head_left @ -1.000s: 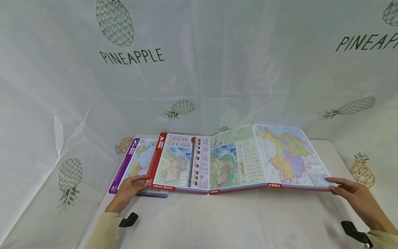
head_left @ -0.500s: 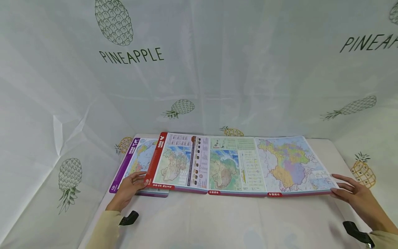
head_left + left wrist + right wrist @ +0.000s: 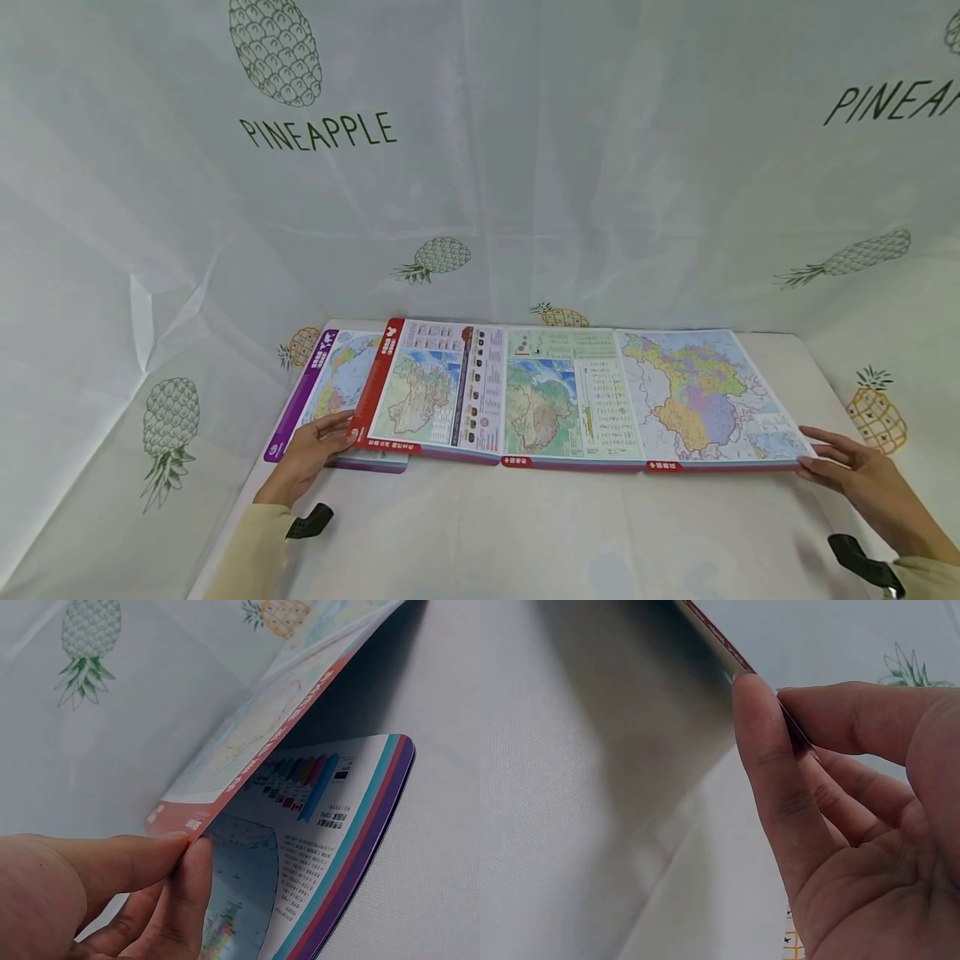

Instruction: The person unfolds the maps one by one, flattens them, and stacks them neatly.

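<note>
A folding map (image 3: 562, 396) with a red left edge is spread out in three panels between my hands. My left hand (image 3: 303, 458) pinches its near left corner between thumb and index finger; in the left wrist view that red corner (image 3: 176, 817) is lifted above a second map. My right hand (image 3: 862, 471) pinches the near right corner, and the right wrist view has the thin edge (image 3: 720, 637) between thumb and fingers, raised over the cloth. Under the left panel lies the second map (image 3: 300, 408), purple-edged and partly covered.
A white cloth covers the table (image 3: 525, 533), with its left and right sides bordered by hanging cloth. Behind the maps rises a pineapple-printed cloth backdrop (image 3: 562, 192). Black straps or mounts (image 3: 311, 522) sit at both wrists.
The folding map's middle and right panels, bent up at their fold a second ago, have come down and now lie flatter in line with the left one. Both hands keep their corners.
</note>
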